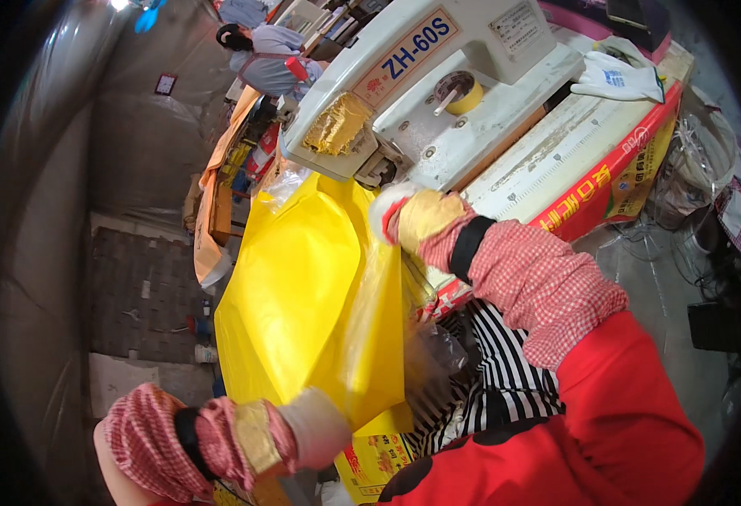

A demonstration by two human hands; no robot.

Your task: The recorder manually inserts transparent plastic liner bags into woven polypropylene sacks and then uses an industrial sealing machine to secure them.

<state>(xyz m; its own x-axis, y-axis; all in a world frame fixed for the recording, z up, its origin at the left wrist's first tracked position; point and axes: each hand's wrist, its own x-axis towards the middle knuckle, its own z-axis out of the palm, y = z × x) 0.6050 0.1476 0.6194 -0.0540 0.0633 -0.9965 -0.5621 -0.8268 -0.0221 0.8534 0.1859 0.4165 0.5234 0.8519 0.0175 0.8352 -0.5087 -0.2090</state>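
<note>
The left hand (pixel 303 430), gloved, was closed on the lower edge of a yellow plastic bag (pixel 303 295). The right hand (pixel 413 219), also gloved, gripped its upper edge just beside the white sealing machine (pixel 438 76). The bag hung stretched between both hands, off the tabletop (pixel 556 160).

A roll of yellow tape (pixel 469 97) sat on the white machine (pixel 438 76) above the grips. A white glove (pixel 617 78) lay on the worktop (pixel 556 156) farther right; another person (pixel 265 59) stood beyond.
</note>
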